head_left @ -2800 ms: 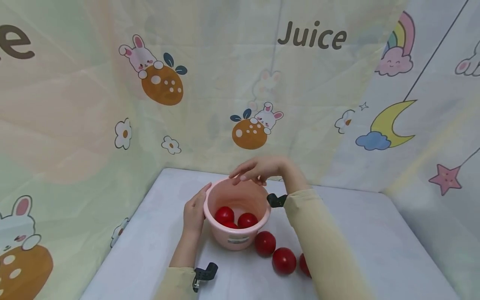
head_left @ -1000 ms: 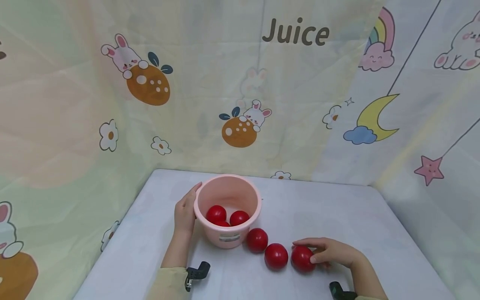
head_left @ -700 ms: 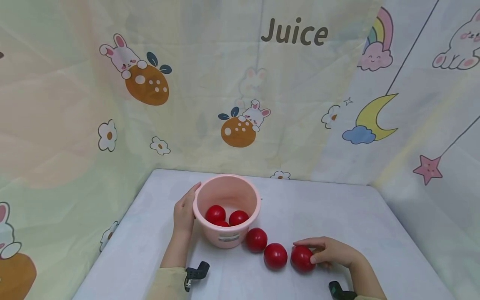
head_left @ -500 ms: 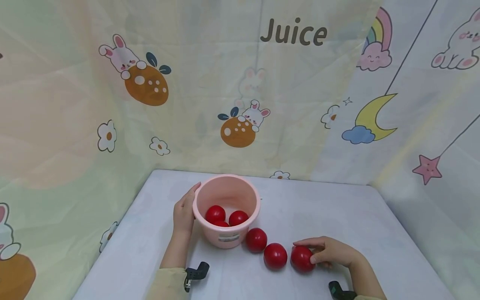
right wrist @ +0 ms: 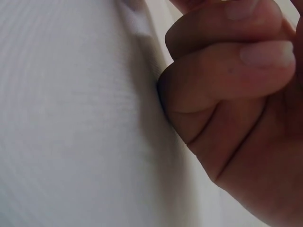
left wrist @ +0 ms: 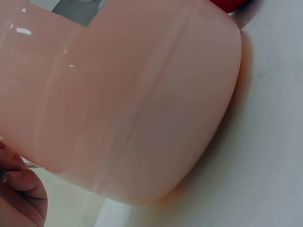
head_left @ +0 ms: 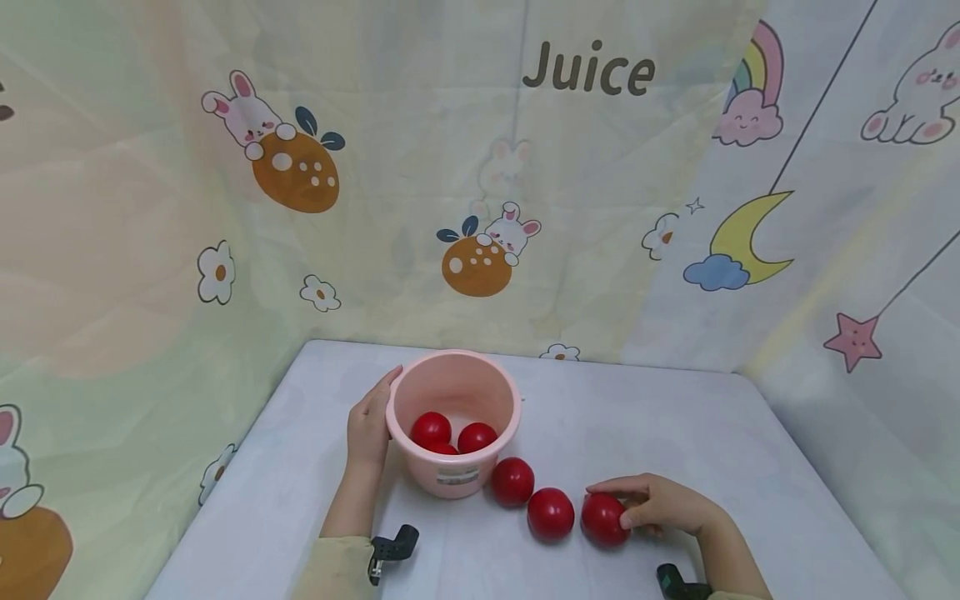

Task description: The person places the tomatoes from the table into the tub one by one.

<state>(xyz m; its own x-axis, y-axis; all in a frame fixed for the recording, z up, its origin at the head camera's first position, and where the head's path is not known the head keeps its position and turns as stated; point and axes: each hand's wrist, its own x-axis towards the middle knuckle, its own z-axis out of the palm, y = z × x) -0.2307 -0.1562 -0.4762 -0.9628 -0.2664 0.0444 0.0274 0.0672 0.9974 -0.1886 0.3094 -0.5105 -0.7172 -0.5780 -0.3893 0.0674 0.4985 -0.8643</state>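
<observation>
A pink plastic bucket (head_left: 457, 375) stands on the white table with several red balls inside, one of them mostly hidden by the front rim. My left hand (head_left: 369, 425) holds the bucket at its left side; curled fingers (left wrist: 23, 189) show by its edge in the left wrist view. To the right, my right hand (head_left: 667, 502) pinches a red ball (head_left: 604, 520) on the table between thumb and forefinger. In the right wrist view the other fingers (right wrist: 222, 71) curl inward close to the tabletop, and the ball is out of sight.
Two more red balls, one (head_left: 513, 482) beside the bucket's base and another (head_left: 551, 514) nearer the pinched ball, lie in a slanting row. Behind and beside the white table (head_left: 637, 417) hang printed cloth walls (head_left: 585, 183).
My right hand has come down from above the bucket's rim to the rightmost ball and taken hold of it. Over the last second both hands have stayed still, the left on the bucket.
</observation>
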